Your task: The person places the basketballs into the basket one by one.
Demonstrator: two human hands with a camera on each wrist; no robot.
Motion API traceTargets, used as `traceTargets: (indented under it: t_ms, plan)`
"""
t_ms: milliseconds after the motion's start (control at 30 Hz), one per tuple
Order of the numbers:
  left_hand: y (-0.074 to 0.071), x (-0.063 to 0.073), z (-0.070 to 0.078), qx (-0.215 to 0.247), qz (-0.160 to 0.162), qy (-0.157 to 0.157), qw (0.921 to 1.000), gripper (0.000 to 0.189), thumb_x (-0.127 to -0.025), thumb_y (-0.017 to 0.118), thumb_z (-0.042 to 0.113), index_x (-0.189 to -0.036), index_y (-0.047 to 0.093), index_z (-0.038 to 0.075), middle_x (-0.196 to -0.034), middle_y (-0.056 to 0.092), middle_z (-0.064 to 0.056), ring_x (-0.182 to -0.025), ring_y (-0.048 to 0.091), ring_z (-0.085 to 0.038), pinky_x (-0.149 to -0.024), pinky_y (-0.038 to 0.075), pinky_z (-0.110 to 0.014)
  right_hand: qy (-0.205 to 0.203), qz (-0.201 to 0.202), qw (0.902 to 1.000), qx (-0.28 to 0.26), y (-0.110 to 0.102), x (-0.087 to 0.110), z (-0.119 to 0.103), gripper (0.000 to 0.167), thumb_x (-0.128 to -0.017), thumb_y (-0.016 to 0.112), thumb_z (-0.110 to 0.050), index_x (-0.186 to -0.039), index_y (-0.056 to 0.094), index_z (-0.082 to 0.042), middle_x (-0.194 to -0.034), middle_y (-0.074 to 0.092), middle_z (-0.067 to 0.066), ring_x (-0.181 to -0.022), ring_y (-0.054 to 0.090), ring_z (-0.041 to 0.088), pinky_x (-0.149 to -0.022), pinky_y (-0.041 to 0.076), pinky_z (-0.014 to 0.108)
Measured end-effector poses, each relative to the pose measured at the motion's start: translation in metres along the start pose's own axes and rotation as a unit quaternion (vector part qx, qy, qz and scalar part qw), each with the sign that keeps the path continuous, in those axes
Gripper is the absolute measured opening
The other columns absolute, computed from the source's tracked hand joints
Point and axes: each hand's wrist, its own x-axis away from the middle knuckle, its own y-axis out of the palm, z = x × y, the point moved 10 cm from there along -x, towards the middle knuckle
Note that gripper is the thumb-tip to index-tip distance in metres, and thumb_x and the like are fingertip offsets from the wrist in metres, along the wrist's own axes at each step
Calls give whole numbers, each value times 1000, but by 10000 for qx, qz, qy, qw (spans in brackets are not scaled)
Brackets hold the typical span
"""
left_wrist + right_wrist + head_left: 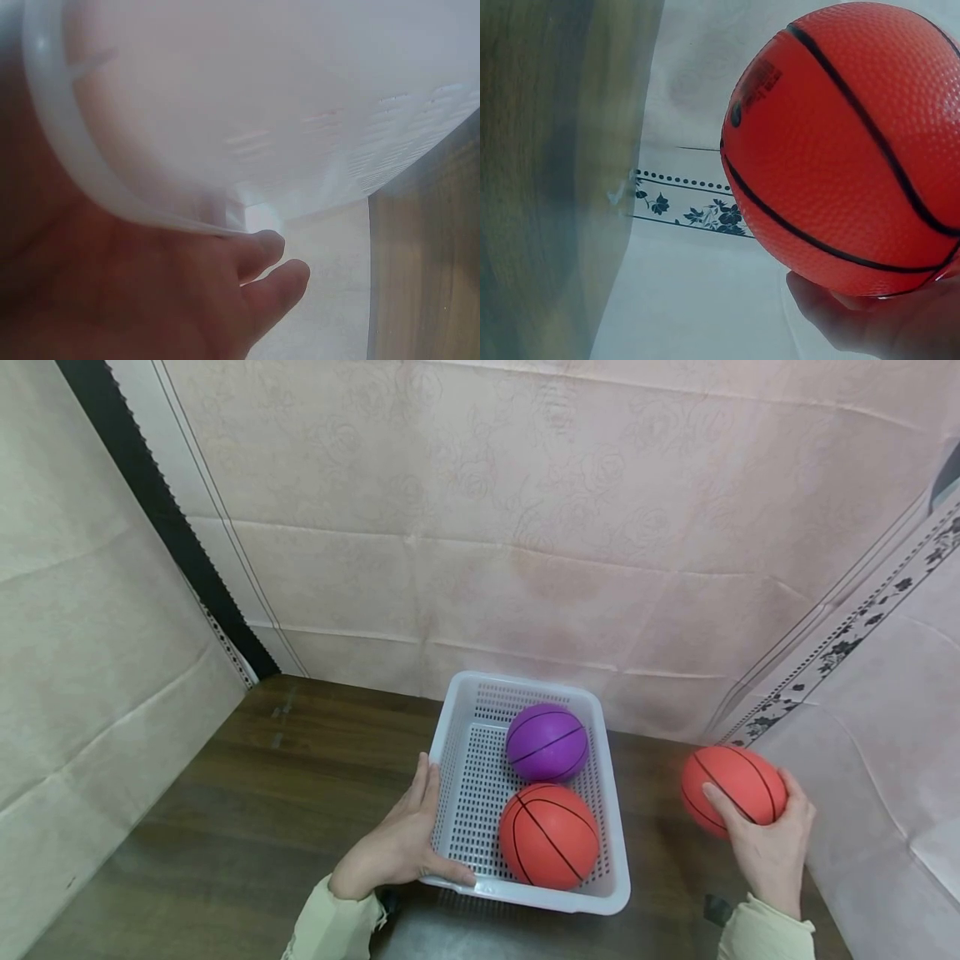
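Note:
A white plastic basket with slotted sides stands on the table near the middle of the head view. Inside it sit a purple toy basketball toward the back and an orange-red toy basketball at the front. My left hand rests on the basket's front left corner, straight fingers along its left side and thumb on the front rim. Off to the right, my right hand grips another orange-red toy basketball, thumb on its near side; most of the other fingers are hidden behind it.
Dark wood-grain table lies under everything. Pale patterned cloth hangs along the back, and more cloth encloses the left and right sides. The right-hand cloth, with a dark floral border, is close beside my right hand.

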Motion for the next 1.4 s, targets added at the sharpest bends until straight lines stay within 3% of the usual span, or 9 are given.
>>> traceTargets:
  t_ms: [333, 700, 933, 1400]
  plan:
    - [0, 0, 0, -26, -2, -39, 10000, 146, -55, 88, 58, -154, -3, 1, -157, -25, -14, -145, -2, -39, -111, 16, -59, -390, -25, 9992, -3, 0, 5, -14, 96, -72, 86, -39, -150, 29, -37, -148, 30, 0, -127, 34, 22, -97, 40, 53]
    - [0, 1, -1, -28, -22, -66, 10000, 146, -56, 88, 59, -154, -4, 3, -157, -26, -11, -146, -2, -38, -111, 17, -60, -792, -252, 9965, 9, 10, 14, -32, 94, -71, 87, -34, -147, 32, -41, -144, 33, -1, -125, 36, 23, -95, 40, 57]
    - [-1, 0, -1, -43, -11, -26, 10000, 148, -55, 88, 59, -154, -6, 3, -157, -27, -12, -146, -4, -37, -112, 15, -59, -1293, -303, 9911, -36, 16, 22, -45, 96, -69, 89, -29, -145, 33, -44, -141, 36, -4, -122, 37, 17, -92, 42, 53]
    - [-1, 0, 0, -36, -35, -4, 10000, 147, -55, 89, 58, -154, -5, 3, -157, -26, -13, -146, -3, -37, -111, 15, -60, -1481, -291, 9885, -111, 17, 27, -53, 99, -68, 90, -25, -146, 33, -44, -142, 36, -5, -123, 37, 18, -95, 41, 52]
